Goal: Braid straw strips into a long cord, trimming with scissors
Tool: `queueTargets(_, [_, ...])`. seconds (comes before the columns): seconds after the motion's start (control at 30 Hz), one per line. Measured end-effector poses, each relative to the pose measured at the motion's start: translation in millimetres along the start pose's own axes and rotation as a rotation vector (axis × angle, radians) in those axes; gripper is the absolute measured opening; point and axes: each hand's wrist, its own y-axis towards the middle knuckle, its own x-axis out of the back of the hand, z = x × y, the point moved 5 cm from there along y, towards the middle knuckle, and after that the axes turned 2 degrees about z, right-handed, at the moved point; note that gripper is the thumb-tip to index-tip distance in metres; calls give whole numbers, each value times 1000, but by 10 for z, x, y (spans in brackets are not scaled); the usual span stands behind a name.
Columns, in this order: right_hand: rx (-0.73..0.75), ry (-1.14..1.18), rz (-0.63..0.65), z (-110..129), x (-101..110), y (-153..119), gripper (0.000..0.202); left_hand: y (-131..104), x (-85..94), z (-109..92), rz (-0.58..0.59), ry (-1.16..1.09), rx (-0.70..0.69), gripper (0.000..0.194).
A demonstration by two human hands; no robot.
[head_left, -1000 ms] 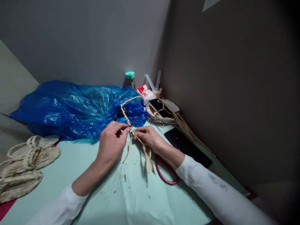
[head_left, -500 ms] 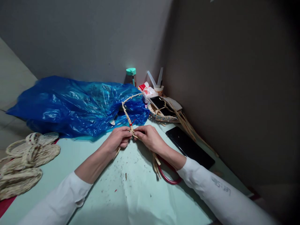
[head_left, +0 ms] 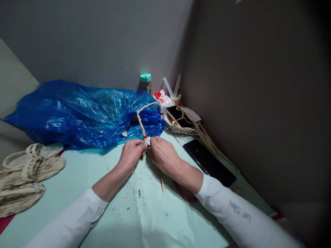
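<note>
A thin braid of pale dried straw (head_left: 141,123) runs from the blue bag down to my fingers, with a red tie (head_left: 146,136) around it just above them. My left hand (head_left: 133,151) pinches the braid's lower end from the left. Close against it, my right hand (head_left: 165,151) has its fingers bent and closed at the same spot, back turned up, on the straw strands. The fingertips hide most of the strands there. One loose strand (head_left: 162,183) hangs below my right hand.
Behind lies a crumpled blue plastic bag (head_left: 77,113). Woven straw pieces (head_left: 33,172) lie at left. On the right are a black tablet-like slab (head_left: 209,163), a shallow basket (head_left: 181,130) holding a phone, and long straw strips. A red loop handle (head_left: 184,197) shows under my right forearm.
My right hand has rolled over so its back faces up, and its fingers have moved slightly upward. The bundle of strands below it has shifted mostly out of sight.
</note>
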Motion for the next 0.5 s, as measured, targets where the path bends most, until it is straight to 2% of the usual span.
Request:
queueTargets(0.13, [30,-111,-3,131,49,-72,19,-7,-4,27,-10,-45,5,15])
queueTargets(0.27, [81,-147,-26,250,-2,-156,19,-11,7,25,32,-138,55,6])
queueTargets(0.4, [94,-128,-34,300,-81,-201,22,-24,18,7,108,-224,97,14])
queueTargets(0.5, [119,-23,-21,272,-50,-201,22,-21,28,7,151,-251,112,17])
